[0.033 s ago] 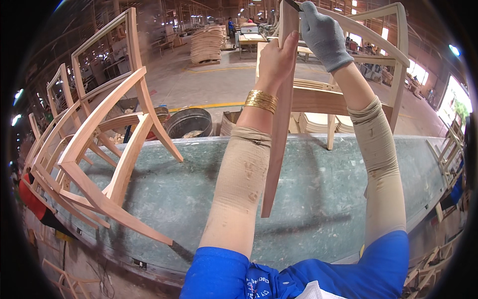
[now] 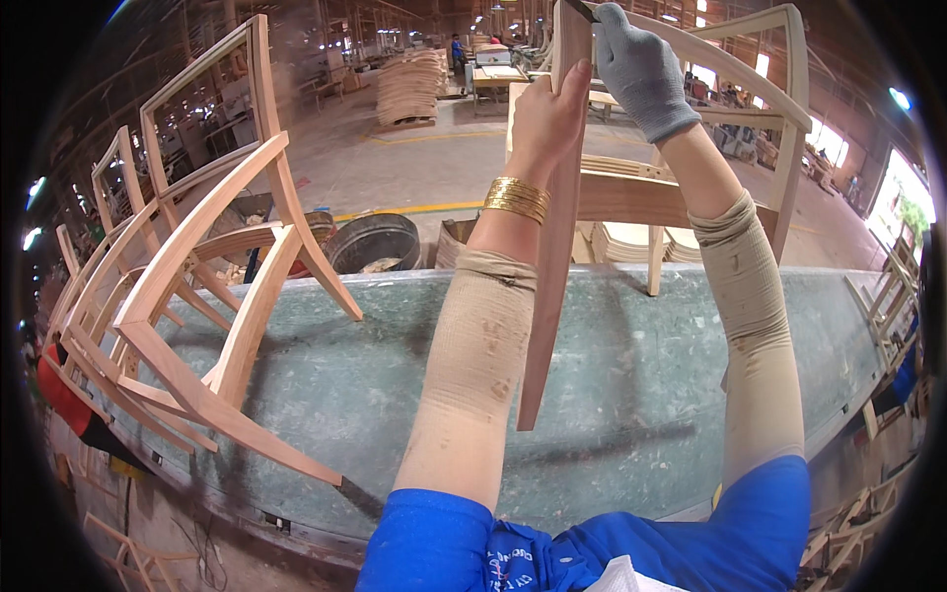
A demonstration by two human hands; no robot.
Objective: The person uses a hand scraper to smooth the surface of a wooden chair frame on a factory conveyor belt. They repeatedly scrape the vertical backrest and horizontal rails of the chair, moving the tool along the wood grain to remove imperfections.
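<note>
My left hand [image 2: 546, 123], bare and with gold bangles at the wrist, is wrapped around the upper part of a long, slightly curved chair leg [image 2: 554, 286]. The leg belongs, it seems, to the wooden chair frame [image 2: 621, 200] behind it. Up by the leg's top end is my right hand [image 2: 641, 74] in a grey knit glove, its fingers bent closed. A thin dark edge [image 2: 580, 10] shows between those fingers and the wood; its kind is unclear, and the picture's top border cuts it off.
A green, scuffed worktable [image 2: 414, 395] spans the space before me. More unfinished chair frames [image 2: 192, 286] stand on its left side. Beyond its far edge are a dark round tub [image 2: 373, 245] and stacked curved wood parts [image 2: 406, 89]. Loose chair frames [image 2: 893, 296] lie at far right.
</note>
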